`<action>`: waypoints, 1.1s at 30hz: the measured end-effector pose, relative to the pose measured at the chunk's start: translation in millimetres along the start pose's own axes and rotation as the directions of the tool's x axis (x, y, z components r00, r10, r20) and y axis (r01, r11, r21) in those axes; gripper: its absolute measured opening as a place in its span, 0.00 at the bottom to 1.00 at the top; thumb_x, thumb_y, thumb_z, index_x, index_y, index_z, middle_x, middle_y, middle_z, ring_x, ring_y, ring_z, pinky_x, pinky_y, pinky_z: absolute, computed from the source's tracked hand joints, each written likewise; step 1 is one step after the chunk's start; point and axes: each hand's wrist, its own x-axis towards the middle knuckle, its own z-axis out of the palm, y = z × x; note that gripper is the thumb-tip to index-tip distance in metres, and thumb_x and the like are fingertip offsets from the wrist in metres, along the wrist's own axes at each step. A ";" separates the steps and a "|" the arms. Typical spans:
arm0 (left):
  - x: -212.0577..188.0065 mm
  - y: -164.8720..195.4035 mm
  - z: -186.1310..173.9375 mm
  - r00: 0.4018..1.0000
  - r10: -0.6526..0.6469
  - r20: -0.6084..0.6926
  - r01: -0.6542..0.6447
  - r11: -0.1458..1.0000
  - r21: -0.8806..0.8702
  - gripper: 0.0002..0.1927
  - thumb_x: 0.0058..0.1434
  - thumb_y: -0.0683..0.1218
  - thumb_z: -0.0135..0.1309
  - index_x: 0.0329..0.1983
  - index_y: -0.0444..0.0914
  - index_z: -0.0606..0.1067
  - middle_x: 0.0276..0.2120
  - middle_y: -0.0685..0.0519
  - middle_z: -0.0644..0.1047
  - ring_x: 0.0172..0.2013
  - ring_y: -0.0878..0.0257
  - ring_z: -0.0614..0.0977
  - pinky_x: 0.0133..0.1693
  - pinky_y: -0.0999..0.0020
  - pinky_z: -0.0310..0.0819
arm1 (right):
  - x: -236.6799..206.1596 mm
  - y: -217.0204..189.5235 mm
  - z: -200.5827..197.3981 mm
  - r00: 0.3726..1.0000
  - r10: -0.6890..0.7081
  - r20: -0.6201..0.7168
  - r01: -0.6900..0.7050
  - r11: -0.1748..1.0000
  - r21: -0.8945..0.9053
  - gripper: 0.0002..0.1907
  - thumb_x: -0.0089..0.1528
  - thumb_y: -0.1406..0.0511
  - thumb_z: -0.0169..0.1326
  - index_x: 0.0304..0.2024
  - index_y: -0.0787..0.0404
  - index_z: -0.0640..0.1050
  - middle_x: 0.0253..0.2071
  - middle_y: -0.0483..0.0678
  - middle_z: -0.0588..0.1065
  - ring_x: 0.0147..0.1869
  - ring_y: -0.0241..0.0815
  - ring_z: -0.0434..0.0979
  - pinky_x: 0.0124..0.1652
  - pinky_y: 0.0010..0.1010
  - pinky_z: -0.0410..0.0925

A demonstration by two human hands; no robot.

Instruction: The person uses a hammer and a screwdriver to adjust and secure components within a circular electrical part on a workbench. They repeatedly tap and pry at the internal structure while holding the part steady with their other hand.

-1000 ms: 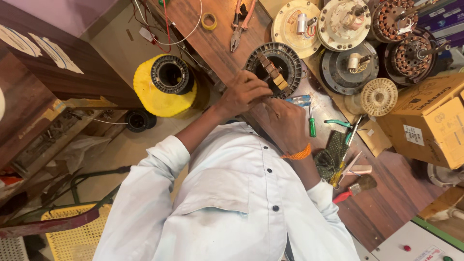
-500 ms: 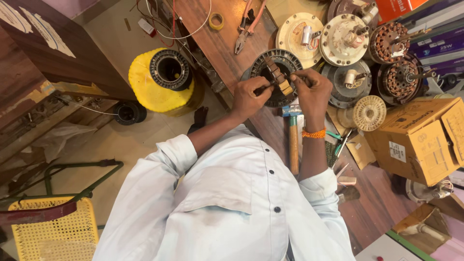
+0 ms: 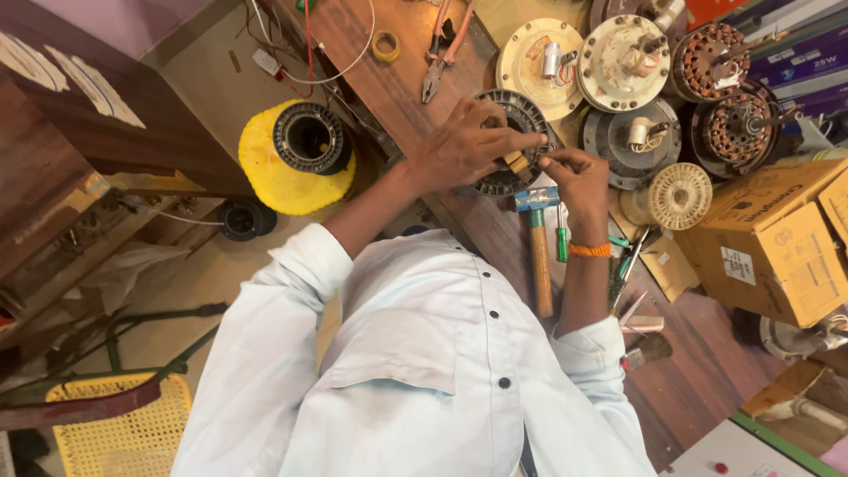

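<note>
While left hand grips stator ring, right hand pinches.

We lean over the wooden workbench, which runs from the top of the view down to the lower right. On it, directly before us, lies the ring-shaped motor stator; our left hand rests on its left side and our right hand touches its right edge. A hammer lies on the bench between our forearms, a screwdriver just beside it. Beyond the stator lie pliers and a tape roll. Fan motor housings sit to its right, a cardboard box farther right. Left of the bench, on the floor, stands another motor winding.
</note>
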 end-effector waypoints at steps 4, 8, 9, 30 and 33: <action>14.5 -11.8 -8.6 0.974 0.014 0.226 0.000 0.998 -0.064 0.38 0.56 0.46 0.68 0.70 0.55 0.69 0.41 0.65 0.79 0.46 0.60 0.71 0.55 0.58 0.63 | -28.0 5.3 -22.3 0.997 -0.077 -0.012 0.076 0.995 -0.062 0.05 0.61 0.73 0.64 0.41 0.67 0.84 0.26 0.38 0.71 0.26 0.25 0.60 0.26 0.20 0.51; 20.6 -14.0 -8.4 0.976 0.011 0.217 0.020 0.990 -0.138 0.31 0.55 0.47 0.69 0.63 0.53 0.73 0.35 0.63 0.78 0.44 0.60 0.72 0.55 0.56 0.63 | -47.5 8.5 -15.7 0.964 -0.264 0.021 0.260 0.929 -0.263 0.05 0.62 0.72 0.64 0.40 0.64 0.85 0.29 0.42 0.78 0.25 0.26 0.60 0.25 0.21 0.52; 21.3 -15.4 -8.4 0.978 0.007 0.206 0.031 0.983 -0.179 0.30 0.54 0.46 0.69 0.61 0.50 0.73 0.37 0.63 0.78 0.45 0.59 0.71 0.54 0.56 0.62 | -49.4 9.5 -10.1 0.958 -0.285 0.027 0.277 0.902 -0.332 0.05 0.61 0.72 0.64 0.40 0.63 0.85 0.29 0.43 0.79 0.23 0.27 0.60 0.23 0.22 0.52; -44.8 35.1 31.1 0.829 -0.497 -0.256 0.334 0.808 -0.485 0.06 0.59 0.42 0.65 0.36 0.37 0.80 0.34 0.54 0.80 0.36 0.62 0.80 0.39 0.67 0.74 | -58.8 -9.2 26.3 0.904 -0.403 0.146 0.428 0.829 -0.361 0.05 0.64 0.72 0.58 0.43 0.64 0.82 0.36 0.49 0.82 0.36 0.35 0.84 0.32 0.28 0.73; -42.1 46.9 39.5 0.648 -0.726 -0.231 0.466 0.618 -0.633 0.05 0.62 0.41 0.63 0.34 0.36 0.79 0.30 0.52 0.80 0.30 0.63 0.82 0.34 0.69 0.74 | -36.3 -17.6 17.9 0.927 -0.374 0.033 0.338 0.792 -0.508 0.06 0.61 0.74 0.64 0.41 0.65 0.86 0.26 0.48 0.77 0.25 0.33 0.67 0.27 0.27 0.59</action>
